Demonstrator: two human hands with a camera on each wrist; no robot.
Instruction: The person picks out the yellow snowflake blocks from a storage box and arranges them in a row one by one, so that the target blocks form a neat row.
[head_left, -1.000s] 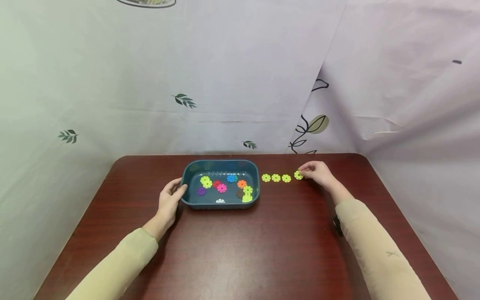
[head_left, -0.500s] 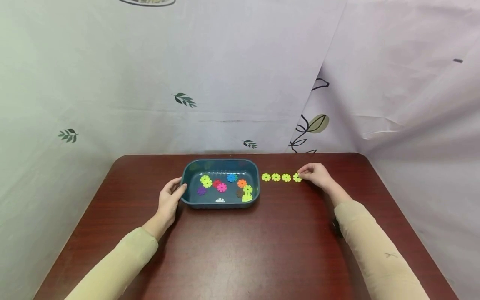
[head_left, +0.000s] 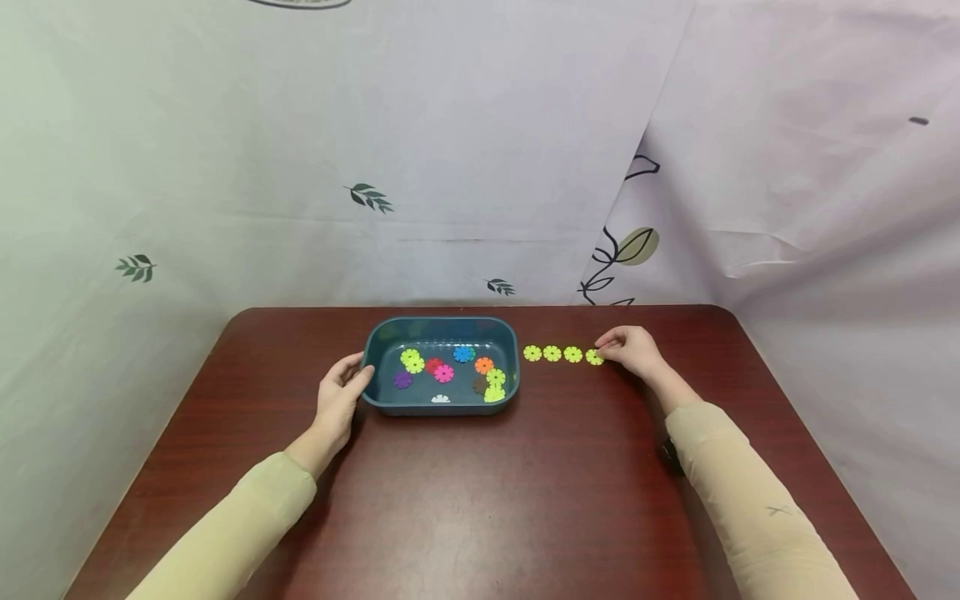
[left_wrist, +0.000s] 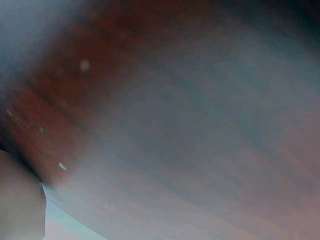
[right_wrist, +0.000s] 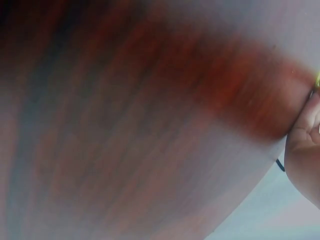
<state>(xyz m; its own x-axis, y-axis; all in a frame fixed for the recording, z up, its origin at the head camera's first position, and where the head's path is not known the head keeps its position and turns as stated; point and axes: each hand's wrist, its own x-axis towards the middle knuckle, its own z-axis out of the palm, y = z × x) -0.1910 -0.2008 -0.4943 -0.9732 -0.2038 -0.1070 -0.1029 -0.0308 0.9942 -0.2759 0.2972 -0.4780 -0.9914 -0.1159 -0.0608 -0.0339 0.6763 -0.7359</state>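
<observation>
My left hand (head_left: 337, 404) grips the left end of a dark blue-green plastic basin (head_left: 438, 411), thumb by the rim. My right hand (head_left: 636, 350) pinches a yellow flower-shaped snowflake disc (head_left: 593, 357) at the right end of a row. Left of it lie three more flat yellow discs, the nearest being this yellow disc (head_left: 573, 354). Inside the basin are several loose discs, among them a purple disc (head_left: 402, 380), a pink disc (head_left: 444, 373), a blue disc (head_left: 463, 354) and an orange disc (head_left: 484, 366). In the right wrist view only part of the hand (right_wrist: 305, 145) shows.
Everything sits on a dark red-brown wooden table (head_left: 480, 500). Pale printed cloth (head_left: 480, 150) with leaf drawings hangs behind the table and along its sides. The left wrist view shows mostly blurred tabletop (left_wrist: 65, 110).
My right hand has shifted the yellow disc slightly left and toward me, bringing it closer to the row's other discs. The left hand and the basin stay in place.
</observation>
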